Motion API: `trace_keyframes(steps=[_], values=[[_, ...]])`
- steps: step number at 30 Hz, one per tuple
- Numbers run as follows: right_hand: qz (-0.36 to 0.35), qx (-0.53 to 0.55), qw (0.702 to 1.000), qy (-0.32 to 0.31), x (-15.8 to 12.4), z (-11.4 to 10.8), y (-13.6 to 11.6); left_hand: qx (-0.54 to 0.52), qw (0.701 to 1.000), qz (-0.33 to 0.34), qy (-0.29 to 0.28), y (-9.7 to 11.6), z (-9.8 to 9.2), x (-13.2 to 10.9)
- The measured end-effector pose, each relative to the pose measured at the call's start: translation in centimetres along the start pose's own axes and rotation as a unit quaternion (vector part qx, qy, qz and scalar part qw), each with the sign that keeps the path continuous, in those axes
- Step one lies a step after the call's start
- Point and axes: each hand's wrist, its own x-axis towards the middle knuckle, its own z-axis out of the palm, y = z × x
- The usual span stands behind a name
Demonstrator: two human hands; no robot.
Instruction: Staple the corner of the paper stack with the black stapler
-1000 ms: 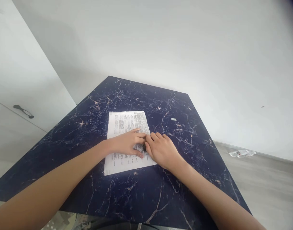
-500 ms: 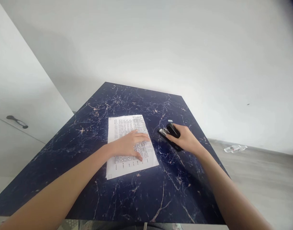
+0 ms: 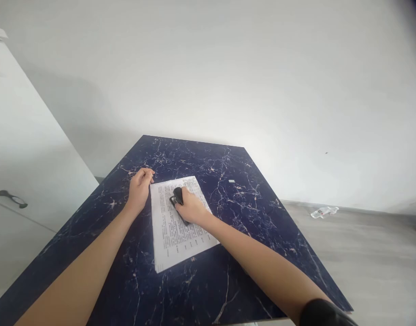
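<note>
Printed sheets of paper lie in a stack, slightly slanted, on the dark blue marbled table. At their far left corner is my left hand, its fingers curled closed around the corner edge; the fingertips are partly hidden. My right hand grips a black stapler, which is over the upper middle of the sheets with its front end pointing toward the far left. Part of the stapler is covered by my fingers, and I cannot tell whether it touches the paper.
A small pale strip lies on the table right of the sheets. The wall rises behind. On the left stands a white cabinet with a dark handle. Clear plastic packaging is on the floor at right.
My right hand has carried the stapler leftward from the bare table to over the sheets. My left hand has moved from lying flat on the paper to its far left corner and closed.
</note>
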Motion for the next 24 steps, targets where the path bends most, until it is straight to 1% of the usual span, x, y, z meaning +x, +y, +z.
trace_keyframes(steps=[2,4,7,9,11,13,15,16,17,18,20,21,22,23,24], values=[[0.011,-0.007,1.000,-0.002,-1.9,-0.9,1.6,0.002,1.000,0.000,-0.015,0.0,0.2,-0.1],[0.025,-0.014,1.000,0.005,-4.4,-2.1,3.8,0.010,1.000,-0.002,-0.023,0.1,0.3,-0.2],[0.049,-0.019,0.997,0.049,-8.5,-4.3,7.8,0.025,0.999,0.001,-0.026,0.1,0.3,-0.2],[0.065,-0.005,0.995,0.076,-10.6,-5.8,10.5,0.033,0.999,0.003,-0.026,-0.1,0.3,-0.1],[0.081,-0.004,0.991,0.103,-12.1,-7.0,12.6,0.037,0.999,0.003,-0.027,-0.5,0.4,-0.1],[0.118,0.003,0.987,0.112,-12.8,-7.9,14.2,0.048,0.998,0.003,-0.031,-0.9,0.5,0.0],[0.153,0.029,0.984,0.092,-12.9,-8.7,15.3,0.059,0.998,-0.001,-0.036,-1.3,0.6,0.0],[0.161,0.047,0.982,0.093,-12.6,-9.1,15.9,0.059,0.998,-0.005,-0.036,-1.5,0.6,0.0],[0.159,0.063,0.979,0.113,-12.2,-9.7,16.5,0.053,0.998,-0.009,-0.034,-1.7,0.6,0.0],[0.149,0.069,0.975,0.153,-11.5,-10.2,17.2,0.044,0.998,-0.015,-0.030,-1.8,0.6,0.0],[0.103,0.045,0.959,0.259,-9.6,-11.3,18.6,0.021,0.999,-0.025,-0.022,-2.1,0.5,0.1],[0.068,0.009,0.959,0.276,-8.5,-11.7,19.4,0.010,0.999,-0.029,-0.018,-2.2,0.5,0.1],[0.025,-0.018,0.969,0.247,-7.3,-12.0,20.1,0.000,0.999,-0.034,-0.014,-2.2,0.5,0.1],[-0.008,-0.032,0.980,0.195,-6.2,-12.0,20.7,-0.009,0.999,-0.040,-0.007,-2.3,0.4,0.2],[-0.026,-0.049,0.988,0.144,-5.2,-11.8,21.2,-0.016,0.999,-0.048,0.000,-2.2,0.4,0.2]])
